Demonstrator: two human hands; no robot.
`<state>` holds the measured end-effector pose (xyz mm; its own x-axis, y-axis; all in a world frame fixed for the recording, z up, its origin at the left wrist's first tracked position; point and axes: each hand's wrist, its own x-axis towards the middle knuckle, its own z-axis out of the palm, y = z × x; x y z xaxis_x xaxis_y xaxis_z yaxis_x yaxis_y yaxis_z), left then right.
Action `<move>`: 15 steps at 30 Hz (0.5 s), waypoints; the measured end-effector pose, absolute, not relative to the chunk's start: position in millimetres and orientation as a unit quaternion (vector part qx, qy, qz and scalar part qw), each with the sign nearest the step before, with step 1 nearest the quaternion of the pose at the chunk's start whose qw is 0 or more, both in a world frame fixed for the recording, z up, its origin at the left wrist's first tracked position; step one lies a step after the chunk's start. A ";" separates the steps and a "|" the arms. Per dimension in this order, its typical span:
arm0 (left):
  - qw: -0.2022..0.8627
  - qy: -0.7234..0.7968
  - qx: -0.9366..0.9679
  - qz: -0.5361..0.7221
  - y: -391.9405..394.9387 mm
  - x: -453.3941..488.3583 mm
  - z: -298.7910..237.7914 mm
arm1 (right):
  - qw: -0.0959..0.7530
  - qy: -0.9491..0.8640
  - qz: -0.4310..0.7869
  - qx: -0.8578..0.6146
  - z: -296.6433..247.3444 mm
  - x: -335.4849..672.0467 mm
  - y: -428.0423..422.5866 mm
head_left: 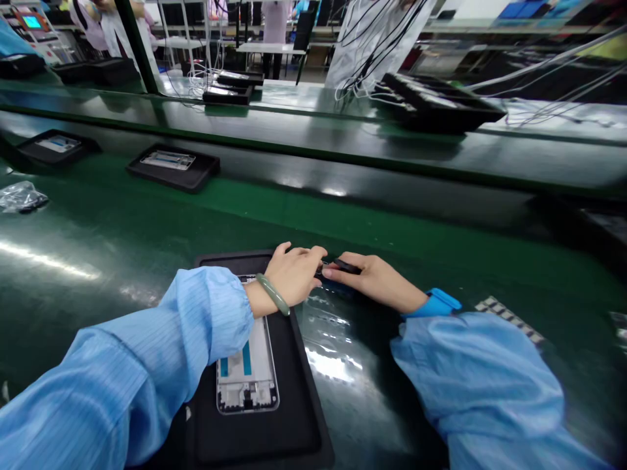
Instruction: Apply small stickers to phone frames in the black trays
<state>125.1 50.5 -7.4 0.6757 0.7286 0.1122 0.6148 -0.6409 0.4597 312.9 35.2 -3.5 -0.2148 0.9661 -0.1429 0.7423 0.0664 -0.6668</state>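
Note:
My left hand [294, 273], with a green bangle at its wrist, reaches across the upper part of a phone frame [259, 385]. Its thumb and forefinger close at a tiny part beside my right hand; I cannot make out what that part is. In my right hand [377, 279] is a slim black object [347, 266], perhaps a small tool, pinched between thumb and fingers. The phone frame, silver with blue strips, lies flat in a black tray [304, 405]. My left arm and hand hide much of its upper half.
Two more black trays [203, 171] with phone frames sit on the green belt at the far left. A clear plastic bag [22, 197] lies left, a strip of small pieces [509, 318] right. Beyond a raised rail stand black boxes [441, 104] with cables, and people.

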 end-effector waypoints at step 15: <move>0.200 0.384 0.890 0.143 50.0 125.4 -5.9 | 0.184 -0.676 0.338 -0.628 -1.5 311.6 41.1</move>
